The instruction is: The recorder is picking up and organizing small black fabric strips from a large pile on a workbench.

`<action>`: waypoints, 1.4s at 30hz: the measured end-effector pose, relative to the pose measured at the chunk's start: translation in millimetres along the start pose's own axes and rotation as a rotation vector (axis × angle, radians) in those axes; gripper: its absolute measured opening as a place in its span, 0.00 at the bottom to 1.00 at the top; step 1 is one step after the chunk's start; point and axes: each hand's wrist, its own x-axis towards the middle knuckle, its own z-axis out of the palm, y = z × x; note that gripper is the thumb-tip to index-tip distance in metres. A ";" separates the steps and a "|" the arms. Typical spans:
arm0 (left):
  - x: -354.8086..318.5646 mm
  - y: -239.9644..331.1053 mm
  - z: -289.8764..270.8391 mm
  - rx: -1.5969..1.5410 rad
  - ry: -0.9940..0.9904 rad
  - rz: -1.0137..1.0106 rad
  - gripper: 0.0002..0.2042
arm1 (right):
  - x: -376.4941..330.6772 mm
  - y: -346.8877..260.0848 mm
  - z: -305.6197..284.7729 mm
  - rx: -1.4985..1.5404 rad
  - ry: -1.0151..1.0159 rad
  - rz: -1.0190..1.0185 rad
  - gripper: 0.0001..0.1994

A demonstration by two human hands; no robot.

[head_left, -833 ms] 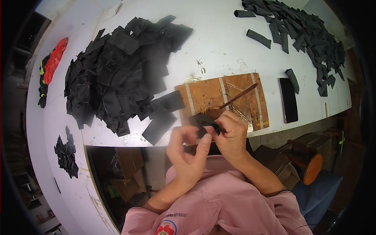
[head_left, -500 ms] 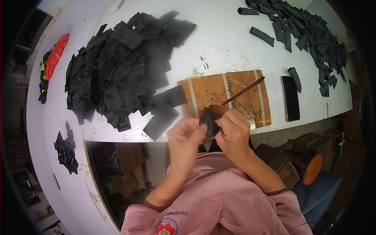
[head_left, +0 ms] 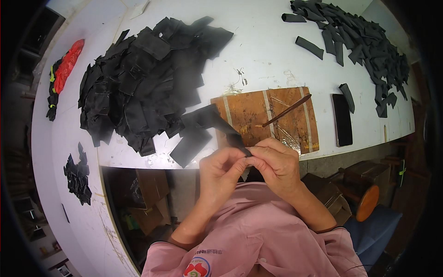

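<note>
Near the table's front edge, a narrow black fabric piece (head_left: 236, 140) is held between both hands. My left hand (head_left: 220, 170) pinches its near end from the left. My right hand (head_left: 277, 162) is closed on the same end, its thumb tip against the left thumb. The fingers cover most of that end. The fabric's far part slants up and left over a brown board (head_left: 249, 105) with pale tape strips, beside flat black pieces. On this board lies a brown pointed stick (head_left: 288, 110), apart from both hands.
A large heap of flat black fabric pieces (head_left: 143, 83) lies left, a smaller black heap (head_left: 78, 177) below it. Tube-like black pieces (head_left: 369, 55) are piled at the far right. A dark phone (head_left: 342, 121) and a red bag (head_left: 69, 64) also lie there. Boxes (head_left: 154, 187) stand under the table.
The black fabric piece was upright and bunched between my hands; now it stretches out toward the far left. My hands have moved slightly nearer to me, with thumbs brought together.
</note>
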 end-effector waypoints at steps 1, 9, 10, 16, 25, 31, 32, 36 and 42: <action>0.2 -3.1 0.1 0.036 0.023 0.004 0.03 | 1.6 -0.2 1.2 0.001 -0.001 0.000 0.10; 4.0 -6.4 -6.0 0.398 0.188 0.285 0.03 | 5.2 -5.9 4.9 -0.056 -0.017 0.164 0.09; 4.8 -4.9 -5.5 0.297 0.171 0.214 0.03 | 2.8 -3.3 6.6 0.008 0.006 0.168 0.12; 7.6 0.2 -1.7 0.155 0.057 0.185 0.03 | 5.3 4.9 1.0 0.118 0.016 0.106 0.09; 11.8 -11.4 15.3 0.123 0.348 0.145 0.04 | 0.9 9.6 16.3 -0.228 0.109 0.113 0.05; 24.3 0.3 -5.6 -0.785 -0.174 -0.168 0.09 | 3.9 7.6 2.2 0.561 0.106 0.454 0.03; 22.7 6.5 -4.5 -0.787 -0.193 -0.193 0.12 | 6.0 4.0 -2.8 0.705 0.059 0.527 0.02; 22.1 14.3 5.3 -0.518 -0.073 -0.223 0.16 | -0.6 12.9 -3.8 1.342 0.042 0.753 0.01; 17.8 10.7 30.7 0.208 0.322 0.384 0.13 | 7.1 5.8 -0.5 1.216 -0.024 0.704 0.02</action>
